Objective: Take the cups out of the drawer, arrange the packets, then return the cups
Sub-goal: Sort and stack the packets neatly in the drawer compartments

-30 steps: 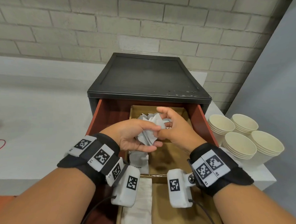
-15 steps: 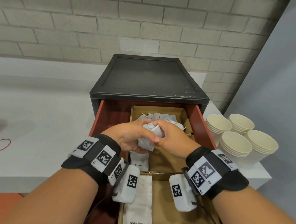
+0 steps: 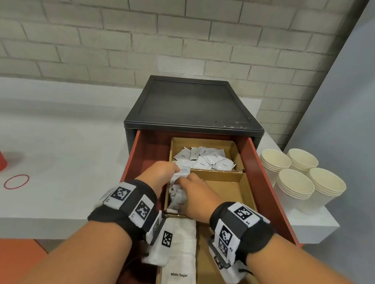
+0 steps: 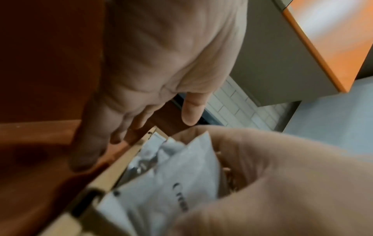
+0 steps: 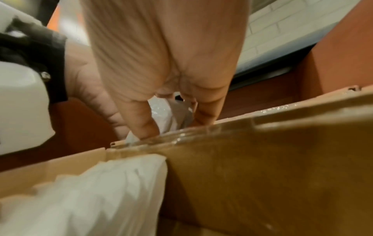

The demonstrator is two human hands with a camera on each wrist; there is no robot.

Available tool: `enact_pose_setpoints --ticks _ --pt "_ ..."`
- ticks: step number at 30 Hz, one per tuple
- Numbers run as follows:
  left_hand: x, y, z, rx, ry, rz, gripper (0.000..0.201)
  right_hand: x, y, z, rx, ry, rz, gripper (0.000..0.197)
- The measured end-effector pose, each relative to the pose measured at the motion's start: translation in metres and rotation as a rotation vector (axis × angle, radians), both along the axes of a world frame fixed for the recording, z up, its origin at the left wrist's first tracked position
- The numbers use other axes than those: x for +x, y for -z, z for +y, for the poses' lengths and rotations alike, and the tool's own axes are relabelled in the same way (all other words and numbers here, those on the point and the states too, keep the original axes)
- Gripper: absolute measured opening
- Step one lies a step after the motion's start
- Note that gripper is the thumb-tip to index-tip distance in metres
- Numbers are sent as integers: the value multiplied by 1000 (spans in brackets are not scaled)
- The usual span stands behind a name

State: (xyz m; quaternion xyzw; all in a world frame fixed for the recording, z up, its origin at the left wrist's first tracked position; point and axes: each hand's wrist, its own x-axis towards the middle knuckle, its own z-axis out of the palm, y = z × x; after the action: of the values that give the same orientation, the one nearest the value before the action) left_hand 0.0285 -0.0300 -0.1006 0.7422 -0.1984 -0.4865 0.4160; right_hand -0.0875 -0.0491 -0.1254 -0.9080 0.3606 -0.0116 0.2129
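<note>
both hands are down in the open drawer [image 3: 265, 178], over the middle cardboard compartment [image 3: 227, 194]; the left hand [image 3: 159, 173] and the right hand [image 3: 197, 196] have their fingers curled round one bunch of small white packets [image 3: 177, 192], pressing it into the compartment's left side; the likeliest slip, i'd judge, is the bunch fanning apart on release, since the packets are thin, slick and crumpled; a few could tip over the low divider into the loose heap of packets [image 3: 205, 159] in the rear compartment, or get creased if pushed hard; the printed labels face different ways; the cups [image 3: 297, 182], plain cream paper in four nested stacks, stand on the worktop [image 3: 62, 157] just right of the drawer.
</note>
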Motion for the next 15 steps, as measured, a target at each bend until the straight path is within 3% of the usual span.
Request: enact_pose_setpoints --ticks 4,7,10,15 --pt "-5 3 -4 31 -18 120 51 -6 -2 -3 238 156 -180 82" --pt "-5 7 -9 44 -4 94 55 -10 -1 -5 343 224 -154 84" --pt "-4 10 -10 40 6 78 56 -8 1 -4 306 240 -59 78" --pt "-2 17 -14 30 -2 133 59 8 8 -4 200 213 75 90"
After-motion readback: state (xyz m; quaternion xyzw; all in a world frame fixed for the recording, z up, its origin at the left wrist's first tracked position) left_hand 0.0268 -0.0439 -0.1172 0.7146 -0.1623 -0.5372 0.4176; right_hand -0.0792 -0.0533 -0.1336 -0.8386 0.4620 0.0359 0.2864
